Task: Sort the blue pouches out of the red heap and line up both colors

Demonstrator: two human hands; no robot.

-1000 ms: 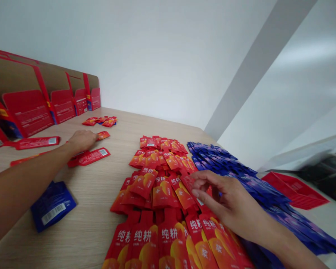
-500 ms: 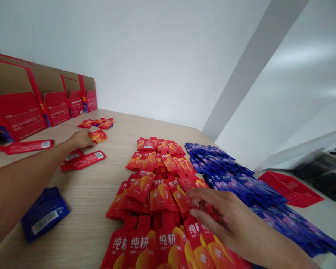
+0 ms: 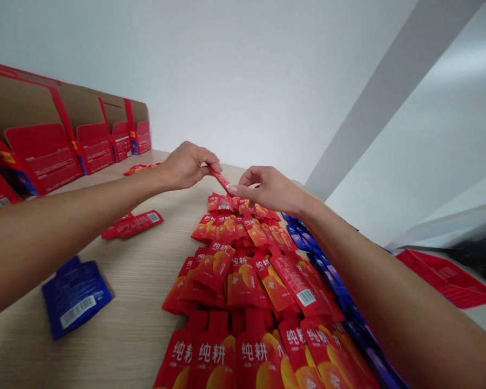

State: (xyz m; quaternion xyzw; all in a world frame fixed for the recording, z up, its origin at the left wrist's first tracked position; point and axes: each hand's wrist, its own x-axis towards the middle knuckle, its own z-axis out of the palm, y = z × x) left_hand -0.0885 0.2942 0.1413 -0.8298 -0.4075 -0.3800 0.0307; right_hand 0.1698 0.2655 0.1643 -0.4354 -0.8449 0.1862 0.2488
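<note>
A thin red pouch (image 3: 222, 179), seen nearly edge-on, is held above the far end of the rows of pouches. My left hand (image 3: 191, 165) pinches its upper left end. At its lower right end is my right hand (image 3: 265, 186), fingers curled and thumb against the pouch; the exact grip is partly hidden. Below lie several overlapping rows of red pouches with orange fruit pictures (image 3: 240, 278). One pouch with a barcode (image 3: 299, 283) lies back side up on them. Blue pouches (image 3: 328, 265) lie along the right, partly covered by my right forearm.
Open red cartons (image 3: 40, 154) stand in a row at the left against the wall. On the wooden table (image 3: 133, 286) lie a blue pouch (image 3: 78, 297), red pouches with a barcode (image 3: 135, 224) and a small red pile (image 3: 136, 169). A red box (image 3: 449, 275) is at the right.
My left hand has moved right and up from the table with a red pouch. My right hand has left the near rows and come up to meet it. A barcode-side-up pouch now shows there.
</note>
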